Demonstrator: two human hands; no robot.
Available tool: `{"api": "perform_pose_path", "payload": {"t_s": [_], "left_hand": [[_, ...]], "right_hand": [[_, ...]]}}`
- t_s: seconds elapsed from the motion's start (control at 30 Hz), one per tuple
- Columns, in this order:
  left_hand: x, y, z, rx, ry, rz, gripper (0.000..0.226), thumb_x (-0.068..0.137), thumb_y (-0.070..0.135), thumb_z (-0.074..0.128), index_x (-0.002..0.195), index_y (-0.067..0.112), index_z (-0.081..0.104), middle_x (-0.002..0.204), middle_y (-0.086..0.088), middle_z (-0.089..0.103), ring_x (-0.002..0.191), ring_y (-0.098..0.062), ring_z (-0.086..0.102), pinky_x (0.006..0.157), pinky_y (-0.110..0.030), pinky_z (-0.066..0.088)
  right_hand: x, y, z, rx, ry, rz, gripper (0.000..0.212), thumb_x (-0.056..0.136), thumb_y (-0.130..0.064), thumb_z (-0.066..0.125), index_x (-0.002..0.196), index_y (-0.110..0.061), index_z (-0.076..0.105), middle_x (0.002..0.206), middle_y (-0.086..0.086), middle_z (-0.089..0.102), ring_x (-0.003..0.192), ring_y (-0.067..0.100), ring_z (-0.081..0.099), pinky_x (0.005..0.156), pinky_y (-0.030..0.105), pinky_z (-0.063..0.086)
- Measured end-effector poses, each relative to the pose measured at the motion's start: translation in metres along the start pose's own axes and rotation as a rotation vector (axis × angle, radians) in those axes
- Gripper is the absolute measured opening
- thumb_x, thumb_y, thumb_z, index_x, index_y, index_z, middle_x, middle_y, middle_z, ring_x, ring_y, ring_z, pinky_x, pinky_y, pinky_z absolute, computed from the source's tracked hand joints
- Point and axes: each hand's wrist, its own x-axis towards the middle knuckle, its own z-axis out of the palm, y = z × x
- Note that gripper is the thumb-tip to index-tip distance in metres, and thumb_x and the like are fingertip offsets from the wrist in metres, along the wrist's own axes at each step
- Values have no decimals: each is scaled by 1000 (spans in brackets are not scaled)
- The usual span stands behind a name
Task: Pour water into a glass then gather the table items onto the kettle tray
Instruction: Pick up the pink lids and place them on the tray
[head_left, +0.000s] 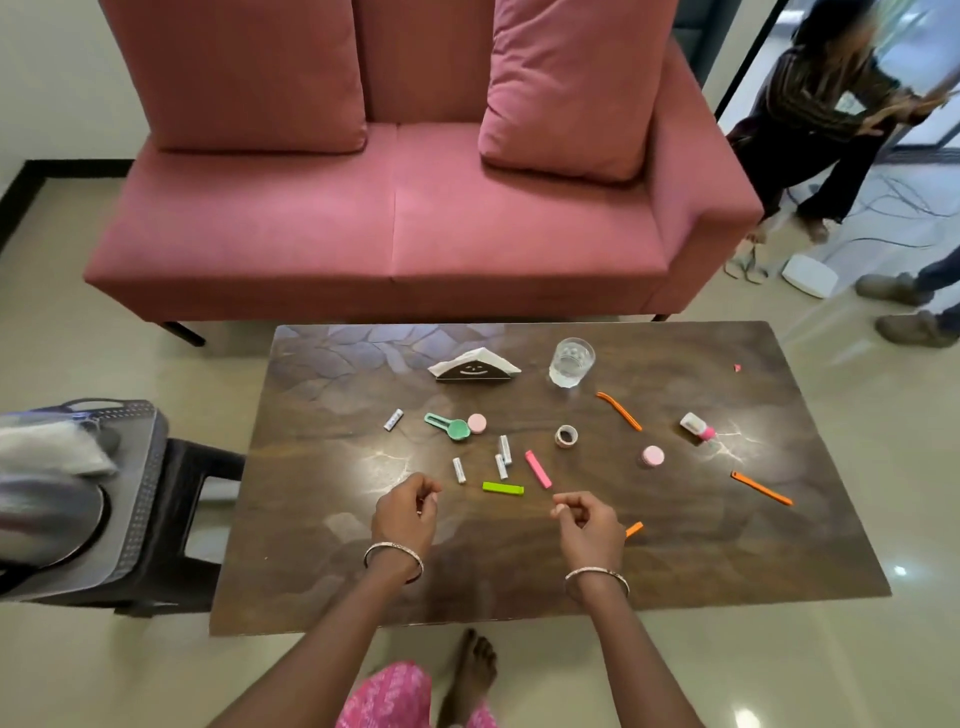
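A glass with water stands at the back of the dark table, beside a napkin holder. Small items lie scattered on the table: a green clip, a pink clip, several white tubes, a green scoop, pink round lids, a tape roll, orange sticks and a small bottle. The kettle sits on its grey tray on a stool at the left. My left hand and right hand hover over the table's near side, fingers loosely curled, holding nothing.
A pink sofa stands behind the table. A black stool carries the tray at the left. Another person stands at the back right, with someone's shoes and cables on the floor. My foot shows below the table's edge.
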Motion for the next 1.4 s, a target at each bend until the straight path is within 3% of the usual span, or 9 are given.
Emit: {"api": "perform_pose_path", "payload": {"t_s": [0.1, 0.3, 0.47, 0.57, 0.9, 1.0, 1.17, 1.27, 1.4], "left_hand": [[12, 3, 18, -2, -25, -5, 14, 83, 11, 60, 83, 24, 66, 78, 8, 69, 73, -15, 64, 72, -37, 54], [43, 10, 50, 13, -82, 16, 23, 82, 15, 60, 78, 37, 58, 78, 11, 68, 75, -13, 65, 73, -38, 55], [79, 17, 72, 83, -130, -8, 16, 82, 12, 60, 84, 27, 65, 81, 5, 70, 73, -19, 66, 75, -39, 55], [101, 22, 83, 144, -157, -23, 13, 83, 13, 58, 88, 22, 66, 86, 0, 70, 79, -24, 66, 77, -40, 54], [193, 16, 110, 701, -253, 79, 36, 90, 38, 54, 123, 24, 51, 121, -2, 58, 110, -25, 56, 87, -36, 43], [215, 9, 123, 848, -301, 127, 39, 87, 38, 56, 124, 26, 50, 122, 0, 59, 114, -24, 54, 90, -38, 41], [232, -7, 147, 955, -366, 213, 37, 85, 34, 62, 119, 25, 52, 120, -1, 60, 116, -26, 51, 92, -41, 36], [236, -10, 151, 959, -343, 254, 23, 88, 26, 56, 111, 22, 58, 113, -2, 65, 108, -27, 56, 89, -41, 37], [239, -4, 138, 866, -307, 307, 28, 82, 33, 61, 107, 21, 60, 107, -1, 66, 100, -27, 60, 86, -41, 40]], "right_hand": [[14, 8, -4, 0, 10, 30, 18, 84, -8, 63, 81, -23, 71, 68, -5, 71, 66, 11, 64, 61, 20, 46], [42, 29, -4, -24, 12, 74, 22, 84, -8, 64, 76, -28, 69, 66, -7, 71, 62, 6, 63, 62, 21, 47], [72, 30, 3, -42, -1, 105, 24, 84, -7, 63, 75, -28, 68, 67, -4, 70, 65, 13, 65, 65, 28, 52], [92, 27, 6, -78, 10, 106, 25, 84, -7, 63, 76, -29, 68, 67, -6, 70, 64, 8, 65, 58, 18, 46], [160, 17, 23, -175, -15, 102, 21, 85, -7, 63, 81, -26, 70, 70, -8, 70, 70, 9, 67, 62, 16, 45], [170, 21, 28, -213, -32, 114, 19, 85, -7, 64, 84, -24, 72, 74, -8, 71, 72, 4, 66, 62, 7, 40], [177, 33, 36, -234, -39, 135, 19, 84, -6, 65, 84, -23, 73, 76, -13, 71, 73, -4, 63, 61, 7, 40], [178, 41, 41, -237, -48, 149, 18, 83, -6, 67, 85, -23, 73, 74, -13, 70, 73, -1, 64, 63, 13, 43], [179, 45, 42, -239, -42, 182, 19, 83, -5, 67, 84, -23, 73, 73, -13, 70, 71, -4, 63, 60, 7, 41]]}}
